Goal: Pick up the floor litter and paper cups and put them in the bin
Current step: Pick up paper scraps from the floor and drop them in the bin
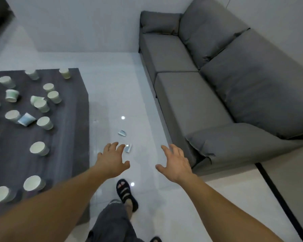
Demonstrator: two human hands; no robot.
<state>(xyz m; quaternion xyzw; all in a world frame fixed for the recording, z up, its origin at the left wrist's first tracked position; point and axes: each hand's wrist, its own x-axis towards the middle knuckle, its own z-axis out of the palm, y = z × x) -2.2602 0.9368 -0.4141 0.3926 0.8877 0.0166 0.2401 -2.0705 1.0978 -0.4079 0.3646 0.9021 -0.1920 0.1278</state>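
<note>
Two small pale-blue pieces of litter lie on the glossy white floor: one piece of litter (pixel 122 133) farther off, and a second piece (pixel 128 148) just past my left fingertips. My left hand (pixel 113 159) is stretched out over the floor with fingers spread and holds nothing. To its right, my right hand (pixel 175 163) is also spread and empty. Several paper cups, such as a white cup (pixel 39 148) and a crushed blue cup (pixel 26 119), are scattered on the dark low table (pixel 72 137) at the left. No bin is in view.
A grey sofa (pixel 217 102) runs along the right wall, its front edge close to my right hand. Between the table and the sofa is a strip of white floor. My sandalled foot (pixel 125 191) stands below my hands. A dark floor strip (pixel 278 198) crosses the lower right.
</note>
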